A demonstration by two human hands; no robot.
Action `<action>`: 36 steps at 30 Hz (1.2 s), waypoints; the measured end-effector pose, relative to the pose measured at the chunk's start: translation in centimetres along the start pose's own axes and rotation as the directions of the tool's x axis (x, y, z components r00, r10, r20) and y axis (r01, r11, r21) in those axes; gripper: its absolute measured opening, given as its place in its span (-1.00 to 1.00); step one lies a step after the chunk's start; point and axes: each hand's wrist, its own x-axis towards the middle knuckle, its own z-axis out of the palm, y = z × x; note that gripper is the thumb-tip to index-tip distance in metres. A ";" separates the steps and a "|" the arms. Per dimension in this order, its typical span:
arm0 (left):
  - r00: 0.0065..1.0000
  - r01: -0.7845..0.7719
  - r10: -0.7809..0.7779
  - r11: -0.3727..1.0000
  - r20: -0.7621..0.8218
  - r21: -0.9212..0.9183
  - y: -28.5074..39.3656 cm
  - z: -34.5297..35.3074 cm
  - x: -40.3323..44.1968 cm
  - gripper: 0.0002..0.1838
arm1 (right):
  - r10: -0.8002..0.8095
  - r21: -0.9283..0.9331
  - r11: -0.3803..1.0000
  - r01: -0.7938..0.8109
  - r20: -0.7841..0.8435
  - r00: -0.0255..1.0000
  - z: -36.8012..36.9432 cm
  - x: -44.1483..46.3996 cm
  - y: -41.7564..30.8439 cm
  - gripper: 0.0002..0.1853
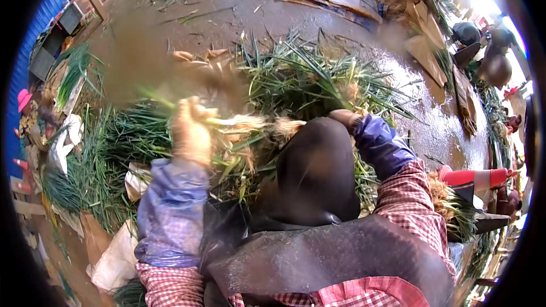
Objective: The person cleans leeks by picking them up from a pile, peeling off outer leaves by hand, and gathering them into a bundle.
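Note:
My left hand [192, 132], blurred by motion, is closed around a green onion [242, 123]. Its pale roots point right, toward my dark-covered knee [315, 165]. Another tuft of whitish roots [284, 127] shows beside the knee; I cannot tell what it belongs to. Partly behind the knee, my right hand [344, 119] is at the edge of a heap of green onions [296, 74], its fingers hidden. More green onions [133, 136] lie in a pile to the left of my left hand.
Wet ground [227, 20] stretches beyond the heap. Flattened cardboard [330, 3] lies at the far side. An orange traffic cone [475, 177] lies on its side at right, by a root-ended bundle [452, 204]. A person in a pink hat [24, 99] is at far left.

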 end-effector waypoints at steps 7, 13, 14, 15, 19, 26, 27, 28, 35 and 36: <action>0.996 0.064 -0.074 0.985 0.057 0.163 2.8 -8.6 -3.9 -0.71 | -0.049 0.908 0.415 0.067 -0.051 0.998 -0.1 -4.2 3.5 -0.34; 0.974 0.210 -0.209 0.978 0.086 -0.007 1.4 -10.7 -8.4 -0.76 | 0.140 0.655 0.586 0.477 -0.662 0.737 -9.2 -4.9 -4.7 -0.74; 0.971 0.212 -0.209 0.977 0.114 -0.013 1.4 -11.6 -8.6 -0.76 | 0.170 0.600 0.637 0.484 -0.721 0.671 -9.6 -5.9 -4.9 -0.79; 0.977 0.194 -0.198 0.980 0.081 0.050 1.7 -11.7 -9.2 -0.76 | 0.198 0.549 0.701 0.456 -0.763 0.615 -9.8 -6.8 -5.2 -0.83; 0.956 0.228 -0.229 0.973 0.181 0.026 2.4 -13.3 -10.2 -0.75 | 0.247 0.565 0.756 0.330 -0.713 0.656 -8.7 -9.0 -7.8 -0.67; 0.922 0.297 -0.315 0.948 0.224 0.114 0.9 -10.4 -14.4 -0.66 | -0.638 0.685 0.464 0.562 -0.183 0.748 -2.7 2.3 -25.9 -0.50; 0.921 0.303 -0.306 0.952 0.241 0.050 0.6 -10.6 -15.1 -0.66 | -0.625 0.856 0.292 0.428 -0.168 0.762 -1.2 2.5 -29.0 -0.51; 0.918 0.310 -0.295 0.951 0.265 -0.013 0.0 -10.8 -15.5 -0.65 | -0.608 0.962 0.106 0.253 -0.138 0.782 -0.3 2.5 -31.3 -0.51; 0.815 0.429 -0.530 0.824 0.235 0.370 -2.7 -13.6 -21.7 -0.64 | -0.469 0.989 0.105 0.104 -0.043 0.882 0.7 6.7 -36.4 -0.78; 0.791 0.465 -0.558 0.815 0.252 0.345 -3.4 -14.3 -22.2 -0.63 | -0.437 0.978 0.179 0.109 -0.020 0.899 0.5 6.7 -36.6 -0.76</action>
